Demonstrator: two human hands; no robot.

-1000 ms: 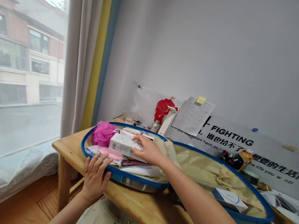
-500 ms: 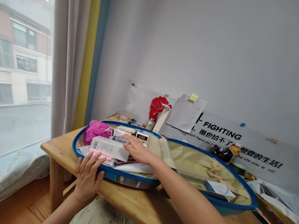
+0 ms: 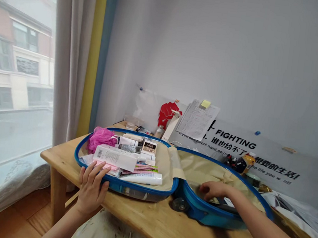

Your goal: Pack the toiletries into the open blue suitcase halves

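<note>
An open blue hard-shell suitcase [image 3: 127, 184] with beige lining lies on the wooden table, its two halves side by side. My left hand [image 3: 91, 188] rests on the front rim of the left half, fingers spread. Inside that half lie a pink mesh bath sponge [image 3: 101, 140], a white carton [image 3: 115, 157], a white tube [image 3: 143, 177] and several other toiletries. My right hand [image 3: 215, 189] reaches into the right half [image 3: 213, 172], fingers extended over the lining. A white box [image 3: 228, 202] and a dark strap lie partly hidden under that hand and wrist.
The wooden table [image 3: 146, 225] stands against a grey wall, with a curtain [image 3: 72, 46] and window at its left. Behind the suitcase stand a bottle [image 3: 246, 163] and a printed wall sign [image 3: 232, 139]. Papers [image 3: 290, 204] lie at the right. A suitcase wheel [image 3: 179, 204] faces me.
My right hand has moved off the toiletries, rightward into the right half of the suitcase. My left hand stays on the rim. The view has shifted slightly left and settled.
</note>
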